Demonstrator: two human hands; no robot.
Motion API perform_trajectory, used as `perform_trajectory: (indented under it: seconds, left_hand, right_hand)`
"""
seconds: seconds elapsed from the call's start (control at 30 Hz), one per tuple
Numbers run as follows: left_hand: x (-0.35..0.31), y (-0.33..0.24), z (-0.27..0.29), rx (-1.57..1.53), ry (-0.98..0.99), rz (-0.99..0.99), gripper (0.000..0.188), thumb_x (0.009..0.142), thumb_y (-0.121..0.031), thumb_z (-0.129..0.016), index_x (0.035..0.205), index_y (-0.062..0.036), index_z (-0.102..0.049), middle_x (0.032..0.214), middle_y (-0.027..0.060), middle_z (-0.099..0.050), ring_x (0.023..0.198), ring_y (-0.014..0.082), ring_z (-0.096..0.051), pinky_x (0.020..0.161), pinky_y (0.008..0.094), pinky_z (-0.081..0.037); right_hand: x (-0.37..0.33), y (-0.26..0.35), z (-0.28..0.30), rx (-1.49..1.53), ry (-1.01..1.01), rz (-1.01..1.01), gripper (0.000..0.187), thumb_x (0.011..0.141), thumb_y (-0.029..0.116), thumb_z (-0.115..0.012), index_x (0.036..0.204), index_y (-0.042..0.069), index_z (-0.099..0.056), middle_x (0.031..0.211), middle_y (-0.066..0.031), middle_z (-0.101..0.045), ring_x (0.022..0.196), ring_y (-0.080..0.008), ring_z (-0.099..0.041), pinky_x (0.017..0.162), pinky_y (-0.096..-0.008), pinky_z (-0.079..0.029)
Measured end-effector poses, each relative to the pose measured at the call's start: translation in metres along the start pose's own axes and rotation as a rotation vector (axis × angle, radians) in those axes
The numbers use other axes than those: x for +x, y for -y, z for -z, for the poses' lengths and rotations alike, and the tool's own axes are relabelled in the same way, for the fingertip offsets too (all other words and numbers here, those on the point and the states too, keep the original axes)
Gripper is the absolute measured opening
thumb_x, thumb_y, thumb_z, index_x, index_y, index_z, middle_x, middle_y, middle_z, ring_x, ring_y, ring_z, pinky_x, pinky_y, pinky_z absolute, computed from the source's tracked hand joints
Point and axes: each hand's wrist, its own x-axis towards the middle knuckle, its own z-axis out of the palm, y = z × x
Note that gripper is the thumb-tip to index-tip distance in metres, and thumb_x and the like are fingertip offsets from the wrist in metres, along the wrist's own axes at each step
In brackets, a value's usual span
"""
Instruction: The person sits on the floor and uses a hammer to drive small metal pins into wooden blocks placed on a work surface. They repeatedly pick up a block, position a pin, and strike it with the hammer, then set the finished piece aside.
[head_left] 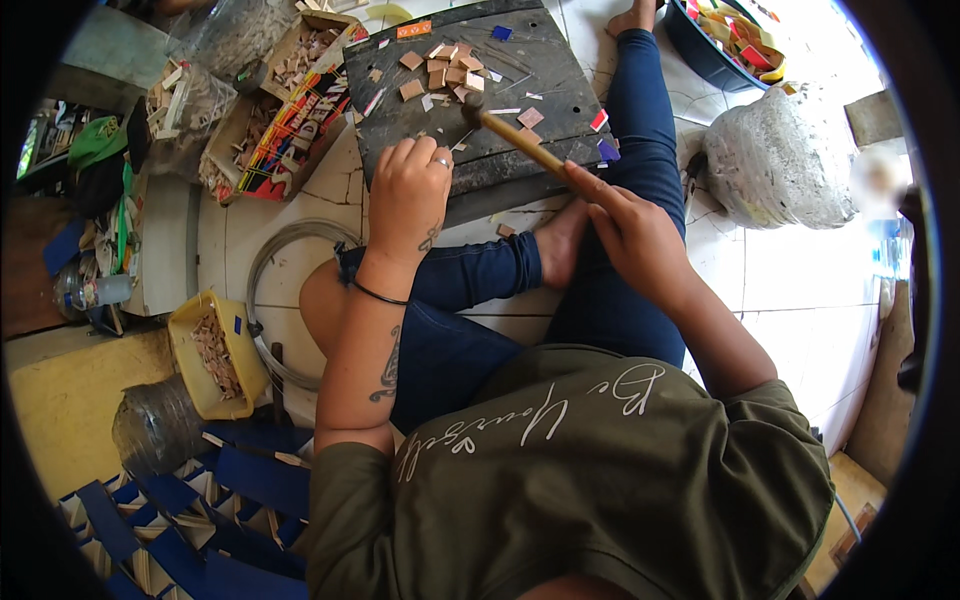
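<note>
One view, from the left of two fisheye cameras on the person's head, looks steeply down and forward. It sits close above the olive shirt (600, 470), which fills five to six o'clock — nearest of all. The left hand (410, 190) shows at eleven, the right hand (635, 230) at two, the black board (555, 80) farther out at twelve — while the white tiled floor (780, 325) spreads toward three.

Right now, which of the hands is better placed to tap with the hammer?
Likely the right hand: it holds the hammer, head over the black board; the left hand doesn't touch the hammer.
</note>
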Motion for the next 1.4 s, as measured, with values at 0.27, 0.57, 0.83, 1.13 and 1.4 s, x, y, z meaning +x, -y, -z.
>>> perform_trajectory:
  seconds: [0.27, 0.57, 0.83, 1.13, 1.4]
  left_hand:
    - [-0.006, -0.011, 0.000, -0.289, -0.133, 0.261, 0.013, 0.086, -0.004, -0.066, 0.098, 0.0004, -0.067, 0.091, 0.0110, -0.065, 0.083, 0.0259, -0.065, 0.075, 0.0357, -0.052]
    - [-0.002, -0.035, -0.022, -0.763, -0.285, 0.424, 0.015, 0.085, -0.004, -0.067, 0.100, -0.0007, -0.067, 0.088, 0.0136, -0.070, 0.080, 0.0255, -0.070, 0.073, 0.0343, -0.054]
    - [0.000, -0.038, -0.013, -0.546, -0.285, 0.331, 0.010, 0.088, -0.010, -0.067, 0.088, -0.0007, -0.068, 0.083, 0.0120, -0.068, 0.076, 0.0313, -0.066, 0.069, 0.0380, -0.052]
    - [0.001, -0.036, -0.022, -0.332, -0.390, 0.228, 0.017, 0.091, -0.015, -0.065, 0.082, -0.0002, -0.068, 0.080, 0.0126, -0.068, 0.074, 0.0322, -0.064, 0.076, 0.0393, -0.053]
    - [-0.006, -0.034, -0.029, -0.332, -0.405, 0.267, 0.018, 0.091, -0.016, -0.064, 0.081, -0.0003, -0.067, 0.078, 0.0116, -0.066, 0.076, 0.0329, -0.063, 0.083, 0.0421, -0.052]
  right_hand:
    - [0.000, -0.012, 0.004, 0.287, -0.103, 0.051, 0.054, 0.093, 0.001, -0.053, 0.144, 0.016, -0.048, 0.119, -0.0192, -0.065, 0.103, -0.0353, -0.066, 0.088, -0.0349, -0.050]
    - [-0.006, -0.007, 0.013, 0.293, -0.131, 0.180, 0.051, 0.095, -0.001, -0.052, 0.145, 0.008, -0.047, 0.123, -0.0081, -0.063, 0.093, -0.0159, -0.055, 0.085, -0.0271, -0.046]
    - [-0.019, -0.002, 0.025, 0.315, -0.078, 0.136, 0.049, 0.094, -0.003, -0.051, 0.143, 0.005, -0.048, 0.134, -0.0158, -0.059, 0.121, -0.0256, -0.060, 0.099, -0.0305, -0.045]
    - [-0.025, 0.014, 0.039, 0.273, -0.045, 0.187, 0.049, 0.094, -0.003, -0.051, 0.142, 0.004, -0.048, 0.128, -0.0173, -0.063, 0.113, -0.0258, -0.065, 0.094, -0.0304, -0.046]
    - [-0.026, 0.030, 0.046, 0.123, -0.065, 0.302, 0.052, 0.093, -0.001, -0.053, 0.143, 0.012, -0.049, 0.112, -0.0177, -0.066, 0.096, -0.0344, -0.067, 0.083, -0.0361, -0.052]
